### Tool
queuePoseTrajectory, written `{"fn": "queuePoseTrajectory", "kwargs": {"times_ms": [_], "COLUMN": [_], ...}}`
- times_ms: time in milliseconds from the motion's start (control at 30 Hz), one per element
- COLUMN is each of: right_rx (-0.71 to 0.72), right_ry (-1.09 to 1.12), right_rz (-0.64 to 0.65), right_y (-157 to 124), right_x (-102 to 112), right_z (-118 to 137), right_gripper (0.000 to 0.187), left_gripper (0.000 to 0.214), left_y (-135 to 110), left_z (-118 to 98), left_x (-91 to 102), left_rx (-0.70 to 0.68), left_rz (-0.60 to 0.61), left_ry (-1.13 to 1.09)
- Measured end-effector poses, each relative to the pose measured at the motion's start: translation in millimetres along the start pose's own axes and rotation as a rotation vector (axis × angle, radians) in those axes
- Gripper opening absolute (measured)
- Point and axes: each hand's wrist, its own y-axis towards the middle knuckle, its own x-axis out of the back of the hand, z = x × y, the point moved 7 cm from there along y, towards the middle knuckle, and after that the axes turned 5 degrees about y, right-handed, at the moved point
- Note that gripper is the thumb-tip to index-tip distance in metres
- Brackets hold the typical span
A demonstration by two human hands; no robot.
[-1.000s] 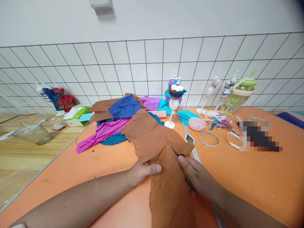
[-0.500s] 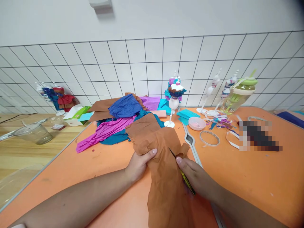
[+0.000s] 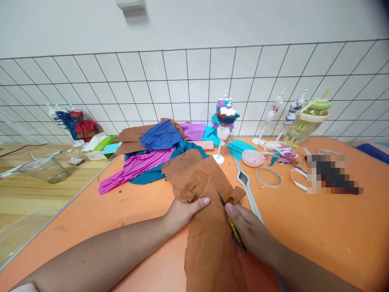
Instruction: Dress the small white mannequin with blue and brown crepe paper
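Note:
A long, creased sheet of brown crepe paper (image 3: 209, 239) spans the space between my hands and hangs down toward the bottom of the view. My left hand (image 3: 185, 213) grips its left edge, thumb on top and fingers hidden beneath. In my right hand (image 3: 247, 223) is a pair of scissors (image 3: 234, 231) with yellow on the handle. Its dark blade tip lies over the paper, near the right edge. Beside the blade a cut strip of the paper (image 3: 236, 195) curls up. The lower fingers of my right hand are mostly hidden.
Crumpled blue (image 3: 161, 136) and magenta paper (image 3: 136, 170) lie beyond my hands. A decorated goblet (image 3: 223, 132) stands near a pink bowl (image 3: 253, 158) and a tape roll (image 3: 269, 177). A green-lidded bottle (image 3: 308, 121) is at the back right; a clear pitcher (image 3: 45, 170) is left.
My left thumb has slid slightly right and down across the brown paper. The paper's lower part has shifted a little left, and the scissors have tilted slightly.

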Motion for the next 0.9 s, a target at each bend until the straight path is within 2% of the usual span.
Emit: {"fn": "queuePoseTrajectory", "kwargs": {"times_ms": [233,400,600,700,800,900], "right_rx": [-0.021,-0.025,-0.015,-0.017,-0.003,0.019], "right_ry": [0.005,-0.026,-0.040,-0.053,-0.071,-0.094], "right_rz": [0.009,-0.021,0.023,0.011,0.005,0.012], "right_y": [3,2,0,0,0,1], "right_x": [-4,-4,-5,-3,-2,-2], "right_z": [-5,-2,-1,0,3,6], "right_gripper": [0.057,0.053,0.048,0.047,0.046,0.046], "left_gripper": [0.045,0.041,0.042,0.041,0.045,0.050], "left_y": [-2,-4,-4,-6,-8,-6], "left_z": [-2,-1,-3,-1,1,3], "left_x": [0.7,-4.5,-5.3,-7.1,-7.2,0.1], "left_rx": [-0.004,0.039,0.030,0.046,0.047,0.041], "left_rz": [-0.012,0.022,0.021,0.048,0.061,-0.017], "left_ry": [0.098,0.057,0.024,-0.033,-0.187,-0.307]}}
